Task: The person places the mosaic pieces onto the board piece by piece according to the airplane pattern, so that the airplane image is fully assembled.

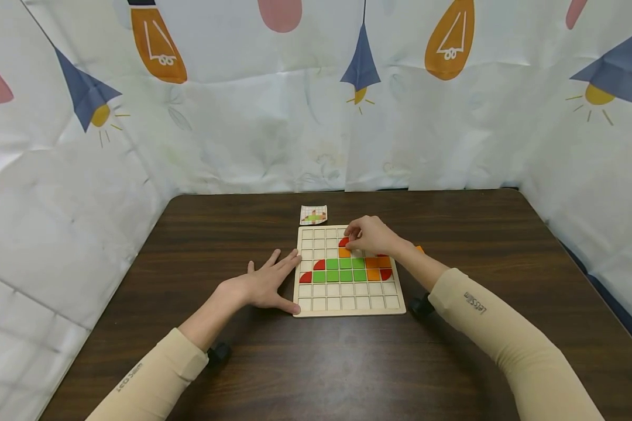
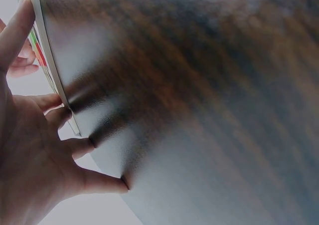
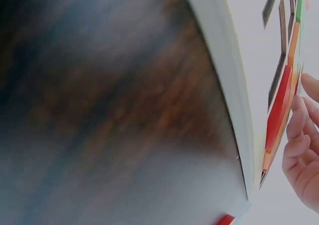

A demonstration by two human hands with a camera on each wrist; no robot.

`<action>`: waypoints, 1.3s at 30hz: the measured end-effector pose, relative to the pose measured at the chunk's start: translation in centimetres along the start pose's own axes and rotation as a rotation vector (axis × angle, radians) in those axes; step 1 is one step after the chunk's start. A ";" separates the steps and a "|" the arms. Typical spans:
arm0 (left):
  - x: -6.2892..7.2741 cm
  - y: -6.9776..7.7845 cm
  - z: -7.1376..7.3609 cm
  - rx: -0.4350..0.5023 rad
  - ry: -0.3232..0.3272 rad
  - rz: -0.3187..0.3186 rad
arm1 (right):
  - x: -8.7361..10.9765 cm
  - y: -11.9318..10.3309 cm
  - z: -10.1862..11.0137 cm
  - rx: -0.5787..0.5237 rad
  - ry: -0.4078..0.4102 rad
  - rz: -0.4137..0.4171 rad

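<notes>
A square wooden grid board (image 1: 334, 304) lies on the table, with green tiles (image 1: 346, 269), orange tiles (image 1: 373, 274) and red quarter-round tiles (image 1: 305, 277) in some cells. At its left edge my left hand (image 1: 263, 286) is spread flat, its thumb and a finger touching the frame; the left wrist view shows the fingers (image 2: 107, 181) splayed on the table. Over the upper part of the board, my right hand (image 1: 375, 235) has thumb and forefinger closed at a red quarter-round tile (image 1: 343, 241), just above an orange tile (image 1: 344, 252). The fingers partly hide that tile.
A small pattern card (image 1: 313, 215) with a coloured grid picture lies behind the board. An orange piece (image 1: 419, 249) shows past the right forearm. The dark wooden table (image 1: 326, 368) meets a printed curtain (image 1: 274, 134) at the back.
</notes>
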State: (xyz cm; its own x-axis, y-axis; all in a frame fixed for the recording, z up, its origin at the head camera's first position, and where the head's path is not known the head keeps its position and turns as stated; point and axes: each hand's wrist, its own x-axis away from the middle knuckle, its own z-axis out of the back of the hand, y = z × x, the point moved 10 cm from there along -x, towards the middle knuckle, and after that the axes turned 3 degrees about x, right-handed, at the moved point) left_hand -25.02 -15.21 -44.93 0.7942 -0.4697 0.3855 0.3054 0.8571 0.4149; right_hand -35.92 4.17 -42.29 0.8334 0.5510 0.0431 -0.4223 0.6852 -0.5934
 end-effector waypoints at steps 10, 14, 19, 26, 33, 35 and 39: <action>0.0 0.1 0.0 0.003 0.000 -0.007 | 0.6 0.6 0.9 -0.001 0.012 0.015; 0.0 0.2 0.0 0.011 -0.002 -0.005 | 1.1 1.1 1.3 0.005 0.016 0.008; 0.0 0.1 0.0 0.009 -0.004 -0.002 | 2.0 1.8 1.7 -0.005 0.010 0.003; 0.0 0.1 0.0 0.001 -0.004 -0.004 | 3.3 2.7 2.6 -0.001 0.012 0.004; 0.0 0.2 0.0 -0.004 -0.001 -0.007 | 4.6 4.1 3.8 0.029 0.026 -0.016; 0.0 0.2 0.0 -0.004 0.001 -0.006 | 5.0 4.6 4.1 0.035 0.027 -0.028; 0.0 0.1 0.0 -0.003 0.003 -0.004 | 5.7 5.7 4.6 0.036 0.027 -0.048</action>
State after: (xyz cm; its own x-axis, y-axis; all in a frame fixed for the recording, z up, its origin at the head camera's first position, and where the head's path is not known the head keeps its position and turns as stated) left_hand -24.96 -15.12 -44.85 0.7943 -0.4727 0.3817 0.3105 0.8558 0.4136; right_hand -35.21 13.46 -41.76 0.8621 0.5044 0.0489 -0.3939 0.7276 -0.5617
